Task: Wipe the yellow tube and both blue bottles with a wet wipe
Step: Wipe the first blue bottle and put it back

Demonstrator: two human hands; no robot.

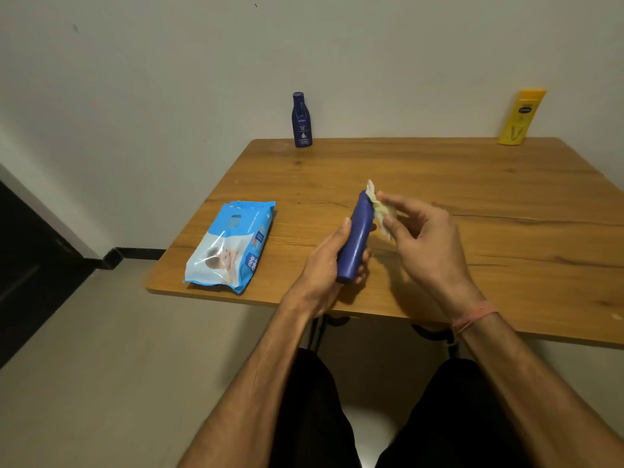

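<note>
The left hand point(324, 261) grips a plain dark-blue bottle point(356, 238) above the wooden table point(472, 204), cap tilted away. The right hand point(425, 238) pinches a crumpled wet wipe point(380, 207) against its upper side. A second blue Nivea bottle point(301, 120) and the yellow tube point(520, 118) stand upright at the far edge.

Table point(439, 170): right side cut off by the frame edge. Held blue bottle point(356, 238): label side unseen; lower part covered by the left hand point(324, 261). Wet wipe point(380, 211): crumpled, partly behind the right hand point(422, 238) fingers. Small print on the far blue bottle point(301, 119) and yellow tube point(520, 118): illegible.
</note>
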